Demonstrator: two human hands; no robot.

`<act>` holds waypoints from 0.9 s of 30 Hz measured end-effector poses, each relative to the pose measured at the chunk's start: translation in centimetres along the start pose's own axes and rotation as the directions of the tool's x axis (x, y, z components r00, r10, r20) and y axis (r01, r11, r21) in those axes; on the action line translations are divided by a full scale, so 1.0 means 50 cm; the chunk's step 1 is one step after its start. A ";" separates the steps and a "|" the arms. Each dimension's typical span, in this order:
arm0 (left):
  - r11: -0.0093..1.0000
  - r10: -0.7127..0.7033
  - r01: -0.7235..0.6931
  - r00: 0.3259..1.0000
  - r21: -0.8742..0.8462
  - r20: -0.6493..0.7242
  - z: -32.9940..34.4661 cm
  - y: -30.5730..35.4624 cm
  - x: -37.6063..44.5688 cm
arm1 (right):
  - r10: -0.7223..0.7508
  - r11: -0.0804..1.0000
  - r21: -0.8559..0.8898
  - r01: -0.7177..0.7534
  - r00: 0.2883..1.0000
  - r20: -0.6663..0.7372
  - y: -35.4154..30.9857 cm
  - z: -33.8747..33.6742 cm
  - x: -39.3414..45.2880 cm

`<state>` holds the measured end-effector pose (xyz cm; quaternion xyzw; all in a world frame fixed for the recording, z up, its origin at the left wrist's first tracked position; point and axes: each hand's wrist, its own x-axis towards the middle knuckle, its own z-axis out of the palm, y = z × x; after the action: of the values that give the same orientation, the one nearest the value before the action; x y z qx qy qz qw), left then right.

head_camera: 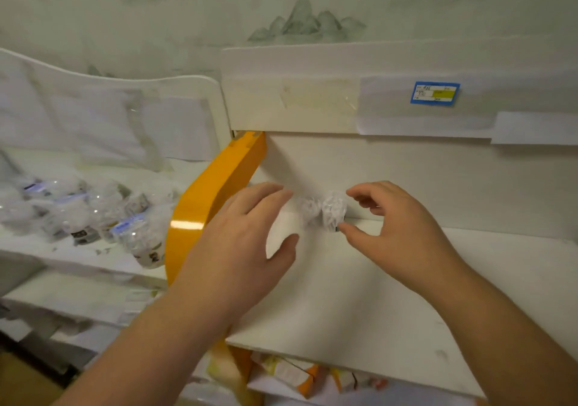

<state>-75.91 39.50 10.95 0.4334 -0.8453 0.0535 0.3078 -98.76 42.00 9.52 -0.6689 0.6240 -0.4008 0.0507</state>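
Two small clear plastic-wrapped packets stand side by side at the back of a white shelf, against its rear wall. My left hand hovers just left of them, fingers straight and spread, holding nothing. My right hand is on their right side. Its thumb tip touches the lower edge of the right packet and its fingers curl loosely above it without closing round it.
An orange divider bounds the shelf on the left. Beyond it, a neighbouring shelf holds a pile of several clear-wrapped packets. A blue and yellow price label sits on the rail above. Orange-and-white cartons lie on the shelf below.
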 end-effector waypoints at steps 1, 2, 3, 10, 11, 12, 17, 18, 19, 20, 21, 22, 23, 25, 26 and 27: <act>1.000 0.004 -0.004 1.000 -0.002 -0.006 -0.028 -0.022 -0.014 | -0.003 1.000 0.002 0.003 1.000 -0.010 -0.033 0.007 -0.008; 1.000 -0.007 0.007 1.000 0.008 -0.005 -0.056 -0.047 -0.031 | -0.007 1.000 0.007 0.007 1.000 -0.019 -0.068 0.015 -0.017; 0.999 -0.026 0.026 1.000 0.021 -0.010 -0.084 -0.074 -0.050 | -0.016 1.000 0.013 0.016 1.000 -0.025 -0.103 0.026 -0.024; 0.974 -0.204 0.207 0.978 0.091 -0.036 -0.233 -0.285 -0.219 | -0.141 0.990 -0.026 0.141 0.990 0.021 -0.343 0.150 -0.058; 0.967 -0.231 0.233 0.972 0.100 -0.033 -0.251 -0.313 -0.245 | -0.156 0.988 -0.015 0.156 0.987 0.022 -0.373 0.171 -0.062; 0.960 -0.255 0.256 0.967 0.110 -0.029 -0.268 -0.341 -0.270 | -0.163 0.987 -0.002 0.163 0.986 0.027 -0.400 0.193 -0.065; 0.927 -0.338 0.339 0.941 0.162 -0.033 -0.334 -0.470 -0.364 | -0.176 0.984 0.022 0.175 0.981 0.083 -0.502 0.309 -0.062; 0.918 -0.359 0.361 0.932 0.161 -0.045 -0.342 -0.493 -0.378 | -0.179 0.984 0.023 0.178 0.979 0.100 -0.516 0.332 -0.059; 0.909 -0.382 0.387 0.922 0.156 -0.057 -0.348 -0.516 -0.390 | -0.183 0.983 0.026 0.181 0.976 0.116 -0.527 0.355 -0.055; 0.899 -0.405 0.410 0.912 0.150 -0.068 -0.351 -0.539 -0.399 | -0.190 0.982 0.031 0.187 0.973 0.133 -0.537 0.378 -0.048; 0.891 -0.424 0.431 0.903 0.145 -0.074 -0.353 -0.561 -0.407 | -0.197 0.980 0.038 0.193 0.968 0.153 -0.546 0.402 -0.040; 0.883 -0.441 0.447 0.895 0.141 -0.075 -0.353 -0.582 -0.413 | -0.204 0.979 0.046 0.199 0.963 0.176 -0.554 0.427 -0.030; 0.878 -0.452 0.458 0.889 0.141 -0.073 -0.352 -0.604 -0.415 | -0.210 0.978 0.058 0.203 0.957 0.198 -0.561 0.453 -0.019; 0.867 -0.468 0.472 0.881 0.159 -0.064 -0.349 -0.650 -0.409 | -0.228 0.973 0.086 0.214 0.947 0.227 -0.574 0.509 0.014; 0.862 -0.473 0.476 0.879 0.176 -0.059 -0.349 -0.675 -0.401 | -0.237 0.970 0.101 0.219 0.943 0.233 -0.581 0.538 0.033; 0.855 -0.479 0.480 0.876 0.196 -0.057 -0.350 -0.702 -0.392 | -0.247 0.967 0.118 0.225 0.940 0.236 -0.588 0.567 0.056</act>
<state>-32.21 37.75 7.75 0.6592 -0.6997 0.0628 0.2682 -58.69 33.65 8.46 -0.7808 0.5095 -0.3446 0.1098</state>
